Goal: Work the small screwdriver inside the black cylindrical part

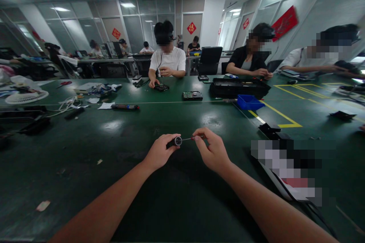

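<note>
In the head view, my left hand (pixel 159 152) is closed around a small black cylindrical part with a silver-rimmed round end (pixel 178 141). That end faces right, toward me, and shows a dark, divided inside. My right hand (pixel 213 151) pinches a thin screwdriver (pixel 188 139) with a slim metal shaft and a bit of red at its handle. The shaft points left, and its tip is at or very close to the rim of the cylinder; I cannot tell whether it goes inside. Both hands are above the dark green table (pixel 137 201).
A blue bin (pixel 249 102), a black casing (pixel 239 88) and a hard drive (pixel 192 95) lie ahead. A dark rod-shaped device (pixel 124 107) and a white fan grille (pixel 27 97) are left. Black parts (pixel 272 133) sit right. A co-worker (pixel 167 60) works opposite.
</note>
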